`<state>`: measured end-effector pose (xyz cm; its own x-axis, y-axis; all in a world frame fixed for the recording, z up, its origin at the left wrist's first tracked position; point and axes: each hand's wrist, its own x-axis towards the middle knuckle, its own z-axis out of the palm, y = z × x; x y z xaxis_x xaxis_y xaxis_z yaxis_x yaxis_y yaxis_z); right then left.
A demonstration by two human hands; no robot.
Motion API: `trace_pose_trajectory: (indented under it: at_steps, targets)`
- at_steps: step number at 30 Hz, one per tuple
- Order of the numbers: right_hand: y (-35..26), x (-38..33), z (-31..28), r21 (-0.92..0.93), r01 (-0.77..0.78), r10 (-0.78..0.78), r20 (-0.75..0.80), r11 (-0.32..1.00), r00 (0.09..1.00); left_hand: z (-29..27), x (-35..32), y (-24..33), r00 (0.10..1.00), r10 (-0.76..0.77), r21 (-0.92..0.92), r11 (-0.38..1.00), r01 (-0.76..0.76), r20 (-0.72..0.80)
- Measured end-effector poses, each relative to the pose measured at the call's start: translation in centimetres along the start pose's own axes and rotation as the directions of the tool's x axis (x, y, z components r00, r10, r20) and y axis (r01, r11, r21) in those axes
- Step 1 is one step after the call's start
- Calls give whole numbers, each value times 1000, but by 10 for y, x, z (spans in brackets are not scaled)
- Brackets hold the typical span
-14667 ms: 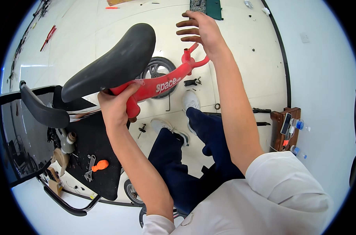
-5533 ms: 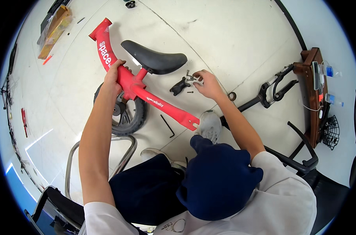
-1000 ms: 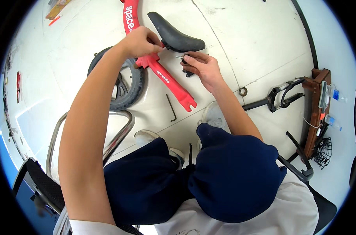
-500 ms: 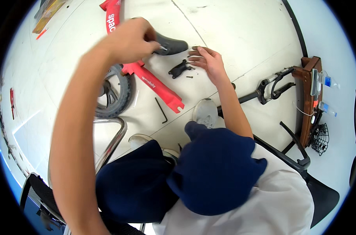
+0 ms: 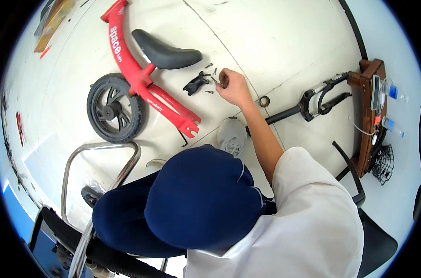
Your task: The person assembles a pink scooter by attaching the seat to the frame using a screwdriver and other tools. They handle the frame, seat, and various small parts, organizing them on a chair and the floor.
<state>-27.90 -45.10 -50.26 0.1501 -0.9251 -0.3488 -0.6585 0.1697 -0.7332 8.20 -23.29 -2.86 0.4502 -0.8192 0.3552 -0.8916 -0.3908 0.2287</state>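
My right hand (image 5: 233, 87) is low over the floor, thumb and fingers pinched together on a small dark bolt (image 5: 214, 80). Just left of it lies a black handlebar stem (image 5: 196, 85). Loose bolts lie around the stem: one (image 5: 209, 65) above it, another (image 5: 215, 71) close to my fingers, and a third (image 5: 210, 91) below. Farther left a red balance-bike frame (image 5: 135, 76) rests on its side, its black saddle (image 5: 168, 53) still attached. My left hand is out of view.
A black wheel (image 5: 112, 110) lies beside the frame, whose end partly covers a hex key (image 5: 184, 139). To the right are a metal ring (image 5: 264, 101) and a black fork (image 5: 307, 99), near a brown wooden stand (image 5: 365, 83). A chrome chair tube (image 5: 135, 160) stands at my left.
My left hand, earlier over the saddle holding something small and shiny, has left the view. My right hand's spread fingers have closed on a bolt. The whole view has shifted.
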Motion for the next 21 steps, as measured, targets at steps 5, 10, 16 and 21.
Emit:
trace_pose_trajectory:
  at_steps: [5,10,16,21]
  targets:
    - [-13,5,21,-35,166,-166,-5,985,986,-97,-114,-12,890,-446,30,895,446,90]
    - [1,6,15,124,25,-29,34,992,999,-84,-152,-75,773,-634,119,770,627,30]
    - [-18,0,-14,888,-410,64,406,208,912,-48,-180,-99,671,-721,310,607,731,-171]
    - [-20,6,-12,684,-228,167,155,693,974,-47,-176,-88,774,-610,585,570,577,-169]
